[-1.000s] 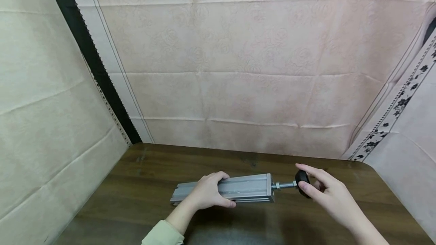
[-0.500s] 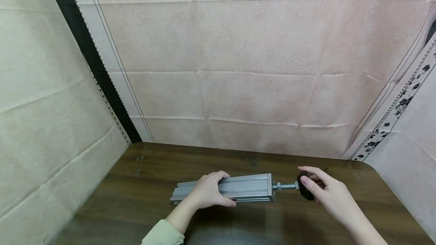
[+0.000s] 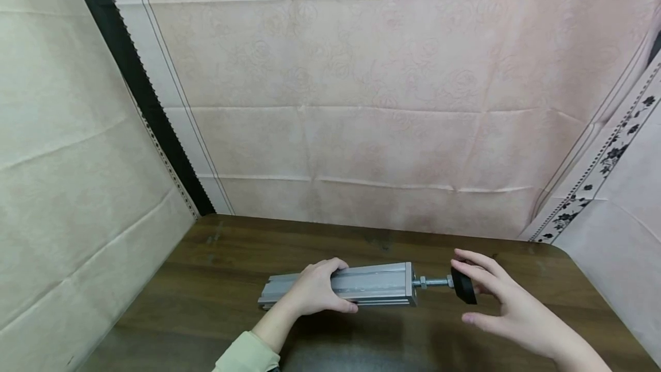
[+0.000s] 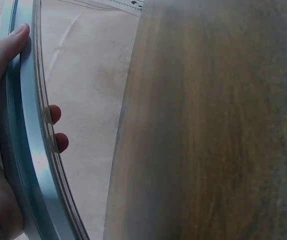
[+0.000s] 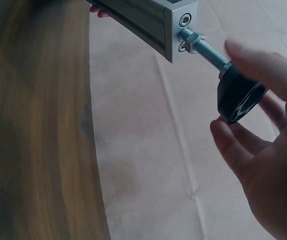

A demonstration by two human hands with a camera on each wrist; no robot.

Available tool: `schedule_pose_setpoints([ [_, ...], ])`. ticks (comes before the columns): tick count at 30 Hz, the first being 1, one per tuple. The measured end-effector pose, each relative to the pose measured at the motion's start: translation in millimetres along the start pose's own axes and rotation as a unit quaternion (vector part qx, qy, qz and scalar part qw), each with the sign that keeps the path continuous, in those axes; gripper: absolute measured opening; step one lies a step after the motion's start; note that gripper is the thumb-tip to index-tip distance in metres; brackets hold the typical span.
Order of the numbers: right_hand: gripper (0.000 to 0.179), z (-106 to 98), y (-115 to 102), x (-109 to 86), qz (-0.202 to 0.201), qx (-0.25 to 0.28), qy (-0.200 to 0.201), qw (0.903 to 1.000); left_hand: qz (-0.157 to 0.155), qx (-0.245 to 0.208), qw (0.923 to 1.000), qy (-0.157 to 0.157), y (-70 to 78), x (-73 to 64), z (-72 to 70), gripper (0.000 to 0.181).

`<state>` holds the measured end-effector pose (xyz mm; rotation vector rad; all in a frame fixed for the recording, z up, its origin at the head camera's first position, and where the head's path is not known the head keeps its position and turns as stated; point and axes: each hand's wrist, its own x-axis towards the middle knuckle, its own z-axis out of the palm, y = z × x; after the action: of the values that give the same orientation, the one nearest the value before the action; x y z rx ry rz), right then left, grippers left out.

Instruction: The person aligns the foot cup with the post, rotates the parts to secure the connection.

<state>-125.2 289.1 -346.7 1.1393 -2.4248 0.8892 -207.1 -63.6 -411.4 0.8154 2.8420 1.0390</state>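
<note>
My left hand grips a silver aluminium profile, thumb along the near side and fingers over the far side. In the left wrist view, fingertips show past the profile's edge. From the profile's right end plate a threaded rod with a hex nut sticks out. A black levelling foot sits on the rod's end, tilted. Around the foot my right hand is spread, its fingertips at the far edge and its thumb standing apart from it.
A dark brown wooden table lies beneath the hands. Pale patterned cloth hangs behind it, with further cloth panels at the left and right. A black strip runs down the left corner.
My right thumb has come off the black foot, and the hand has spread wider. The foot has turned and tilted differently. The left hand and the profile have stayed put.
</note>
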Motion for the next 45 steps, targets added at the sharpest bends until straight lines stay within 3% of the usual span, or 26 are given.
schedule_pose_setpoints([
  [7,0.073,-0.3,0.0,2.0,-0.016,-0.011,0.012,0.9997,-0.001,0.002,1.0,-0.006,-0.7,0.1,0.0,0.072],
  [12,0.069,0.0,-3.8,2.2,0.019,0.012,0.008,0.9997,-0.011,0.001,0.9999,-0.011,-0.2,-0.2,-0.1,0.073],
  [16,0.068,2.0,-8.2,3.5,0.067,0.008,0.031,0.9973,-0.015,0.002,0.9998,-0.014,0.3,-0.7,0.1,0.074],
  [24,0.053,4.2,-16.7,10.7,0.171,-0.016,0.068,0.9828,-0.01,0.009,0.9998,-0.012,0.8,-0.7,1.6,0.073],
  [31,0.043,7.0,-20.3,15.0,0.217,-0.015,0.076,0.9731,-0.004,0.018,0.9997,-0.015,-0.2,-0.5,2.2,0.073],
  [40,0.038,9.9,-27.3,24.1,0.267,0.034,0.103,0.9576,-0.005,0.015,0.9995,-0.026,2.6,-1.8,-0.5,0.074],
  [45,0.039,8.0,-33.1,30.2,0.308,0.043,0.111,0.944,0.003,0.03,0.9993,-0.024,4.5,-2.5,-2.5,0.075],
])
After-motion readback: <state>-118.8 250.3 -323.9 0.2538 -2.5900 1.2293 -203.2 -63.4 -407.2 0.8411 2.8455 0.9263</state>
